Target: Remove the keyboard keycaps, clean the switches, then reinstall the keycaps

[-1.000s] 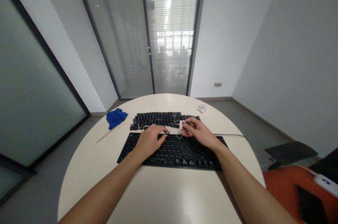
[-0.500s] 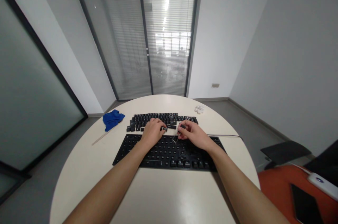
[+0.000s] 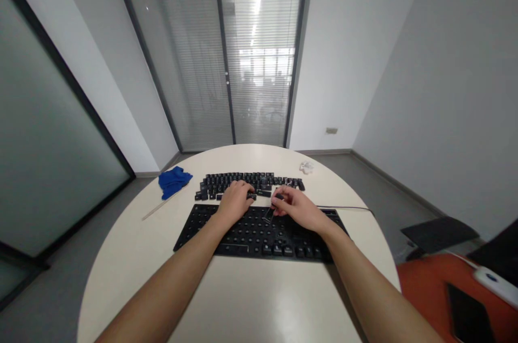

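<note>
A black keyboard (image 3: 246,232) lies on the round table, most of its keycaps off and a few left along its front edge. Behind it, loose black keycaps (image 3: 226,180) are laid out in rows. My left hand (image 3: 234,200) reaches over the keyboard, fingers curled round a long black keycap (image 3: 251,197) at the front of those rows; part of it is hidden under the hand. My right hand (image 3: 293,205) is closed on the dark handle of a keycap puller (image 3: 268,217), whose wire loops point down over the keyboard's back half.
A crumpled blue cloth (image 3: 174,181) and a thin wooden stick (image 3: 164,207) lie at the table's left. White crumpled tissue (image 3: 306,167) sits at the back right. The keyboard's cable (image 3: 348,207) runs off the right edge. An orange chair (image 3: 424,289) holds a dark flat device.
My right hand has turned slightly, and the wire loops of the puller have tilted. My left hand stays at the long keycap. The view has shifted a little.
</note>
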`<state>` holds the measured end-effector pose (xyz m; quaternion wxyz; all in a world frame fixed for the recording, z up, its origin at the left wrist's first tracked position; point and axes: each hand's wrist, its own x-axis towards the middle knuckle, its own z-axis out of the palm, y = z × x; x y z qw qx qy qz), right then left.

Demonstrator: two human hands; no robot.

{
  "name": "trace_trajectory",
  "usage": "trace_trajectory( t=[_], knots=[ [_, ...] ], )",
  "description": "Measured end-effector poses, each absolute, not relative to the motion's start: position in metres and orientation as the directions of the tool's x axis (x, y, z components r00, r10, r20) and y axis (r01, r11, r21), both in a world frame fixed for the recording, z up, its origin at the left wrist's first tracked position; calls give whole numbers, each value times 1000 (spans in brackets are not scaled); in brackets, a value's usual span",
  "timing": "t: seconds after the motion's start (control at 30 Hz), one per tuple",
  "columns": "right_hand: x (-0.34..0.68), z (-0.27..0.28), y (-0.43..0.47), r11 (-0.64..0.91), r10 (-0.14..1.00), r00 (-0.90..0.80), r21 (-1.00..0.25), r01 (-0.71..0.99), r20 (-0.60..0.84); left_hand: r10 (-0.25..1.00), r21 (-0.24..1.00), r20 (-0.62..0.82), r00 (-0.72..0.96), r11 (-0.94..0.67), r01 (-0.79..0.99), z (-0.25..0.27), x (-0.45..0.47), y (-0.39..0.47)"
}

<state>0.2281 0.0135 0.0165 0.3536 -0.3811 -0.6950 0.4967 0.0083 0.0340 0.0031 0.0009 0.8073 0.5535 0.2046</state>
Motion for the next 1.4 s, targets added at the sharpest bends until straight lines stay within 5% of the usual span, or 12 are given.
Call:
trace_trajectory(
  t=[0.47, 0.8, 1.07, 1.4],
  knots=[
    [219, 37, -18, 422, 686, -722, -857, 297, 88, 790, 400, 364, 493, -611, 683, 4, -14, -30],
    [211, 46, -28, 500, 595, -803, -792, 350, 21, 718, 319, 323, 616, -696, 644, 5, -23, -33],
    [213, 40, -22, 400, 647, -755, -795, 456, -107, 689, 246, 316, 653, -724, 645, 5, -25, -32],
    [218, 28, -6, 48, 675, -720, -964, 262, -162, 684, 286, 315, 658, -730, 621, 10, -27, -34]
  ],
)
